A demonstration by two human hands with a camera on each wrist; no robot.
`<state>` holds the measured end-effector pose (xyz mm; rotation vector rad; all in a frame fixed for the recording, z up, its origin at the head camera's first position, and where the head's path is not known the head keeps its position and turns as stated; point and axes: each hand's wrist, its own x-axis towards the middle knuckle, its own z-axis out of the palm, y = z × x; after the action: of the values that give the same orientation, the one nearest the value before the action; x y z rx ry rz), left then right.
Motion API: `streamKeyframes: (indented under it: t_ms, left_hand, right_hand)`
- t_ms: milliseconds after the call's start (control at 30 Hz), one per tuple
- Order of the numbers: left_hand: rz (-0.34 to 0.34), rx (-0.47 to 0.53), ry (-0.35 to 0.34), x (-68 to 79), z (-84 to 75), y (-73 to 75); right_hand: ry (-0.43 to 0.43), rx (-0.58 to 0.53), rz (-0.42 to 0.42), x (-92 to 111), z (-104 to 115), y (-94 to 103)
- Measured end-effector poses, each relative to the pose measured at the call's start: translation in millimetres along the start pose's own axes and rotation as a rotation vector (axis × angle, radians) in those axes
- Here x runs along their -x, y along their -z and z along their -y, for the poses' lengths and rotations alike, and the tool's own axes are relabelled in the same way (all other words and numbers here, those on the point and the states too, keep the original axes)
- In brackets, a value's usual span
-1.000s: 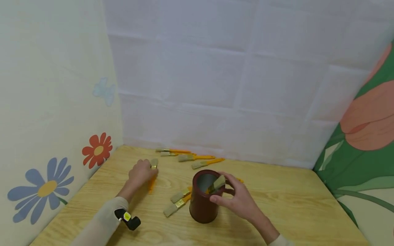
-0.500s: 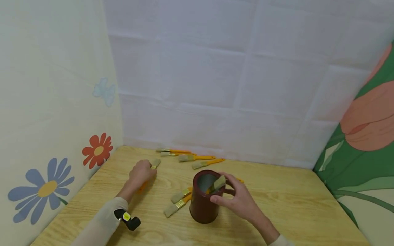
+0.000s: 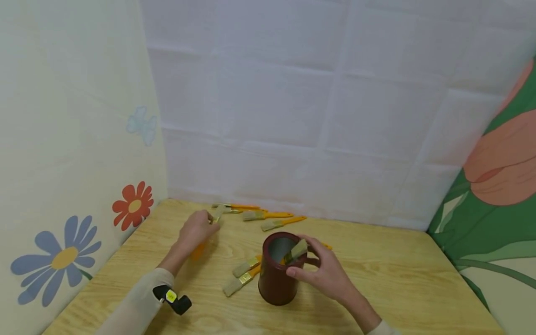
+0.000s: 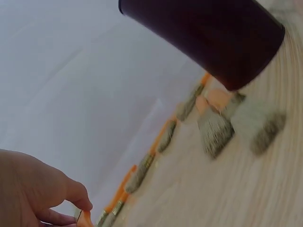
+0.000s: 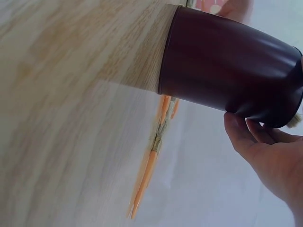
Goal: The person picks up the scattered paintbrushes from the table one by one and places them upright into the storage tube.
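My left hand (image 3: 196,232) pinches a paintbrush (image 3: 218,214) with an orange handle and pale bristles. It is over the left part of the table, bristles pointing away and slightly right; in the left wrist view its orange handle (image 4: 84,219) shows at the fingertips. A dark red cup (image 3: 276,284) stands upright near the table's middle. My right hand (image 3: 328,273) grips it at the rim from the right, thumb on the near side. One paintbrush (image 3: 298,250) leans inside, bristles up at the rim by the fingers. The cup's dark side (image 5: 222,66) fills much of the right wrist view.
Two paintbrushes, a nearer one (image 3: 237,284) and a farther one (image 3: 246,266), lie just left of the cup. Several more, among them a broad brush (image 3: 268,215), lie along the back by the white cloth wall (image 3: 251,116). An orange handle end (image 3: 327,245) shows behind my right hand.
The brush in my left hand has turned, its bristles swinging to the right, and the hand has moved slightly right and away. My right hand and the cup have hardly moved.
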<state>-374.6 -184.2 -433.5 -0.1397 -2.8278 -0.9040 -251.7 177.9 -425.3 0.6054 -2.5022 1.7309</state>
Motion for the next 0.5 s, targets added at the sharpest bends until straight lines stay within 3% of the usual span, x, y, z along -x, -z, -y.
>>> streamKeyframes:
  t_ms: [200, 500]
  left_hand:
    - [0.006, 0.169, -0.13, 4.4, -29.5, 11.8]
    - [0.126, 0.512, -0.199, 37.2, -86.5, 36.2]
  right_hand:
    - [0.002, 0.004, 0.0, -1, -1, 1.5]
    - [-0.005, -0.007, 0.007, -1, -2, 0.4]
